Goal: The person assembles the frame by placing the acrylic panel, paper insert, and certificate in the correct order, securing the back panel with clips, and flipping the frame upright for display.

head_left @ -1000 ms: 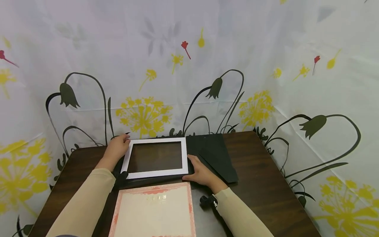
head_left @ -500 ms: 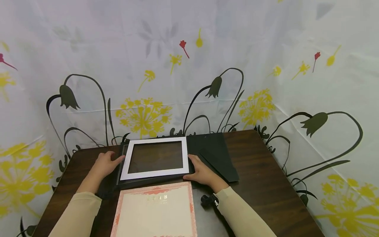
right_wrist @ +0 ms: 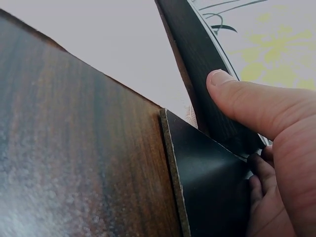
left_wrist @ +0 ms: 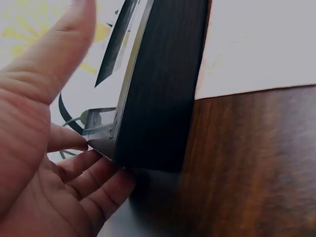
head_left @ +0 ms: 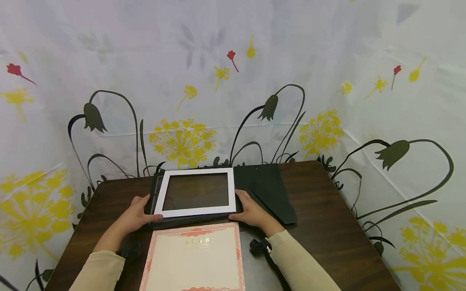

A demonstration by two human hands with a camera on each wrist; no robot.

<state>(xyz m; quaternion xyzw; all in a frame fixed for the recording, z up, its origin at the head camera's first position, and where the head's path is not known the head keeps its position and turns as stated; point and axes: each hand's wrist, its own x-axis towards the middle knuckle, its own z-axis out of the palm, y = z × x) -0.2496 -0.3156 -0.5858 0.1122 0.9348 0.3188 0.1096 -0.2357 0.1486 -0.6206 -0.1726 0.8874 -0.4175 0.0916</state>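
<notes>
A black picture frame point(head_left: 196, 220) lies near the table's back edge, with a white rectangular mat point(head_left: 198, 211) on it. Dark brown shows through the mat's window. At the frame's left near corner my left hand point(head_left: 132, 214) grips it, thumb by the mat's corner; in the left wrist view the fingers point(left_wrist: 111, 192) curl against the frame's side. My right hand point(head_left: 251, 210) holds the right near corner, its thumb point(right_wrist: 237, 91) along the front side and its fingers behind. Just in front lies a cream certificate point(head_left: 194, 258) with a pink border.
A black backing board point(head_left: 267, 178) with a flap point(head_left: 271, 202) lies right of the frame, partly behind my right hand. Grey sheet material point(head_left: 256, 266) shows beside the certificate. A flowered cloth point(head_left: 233, 133) hangs behind the brown table point(head_left: 327, 226).
My left hand has come down from the mat's upper left corner, moved off the left side, then settled on the frame's near left corner. The right hand has stayed in place.
</notes>
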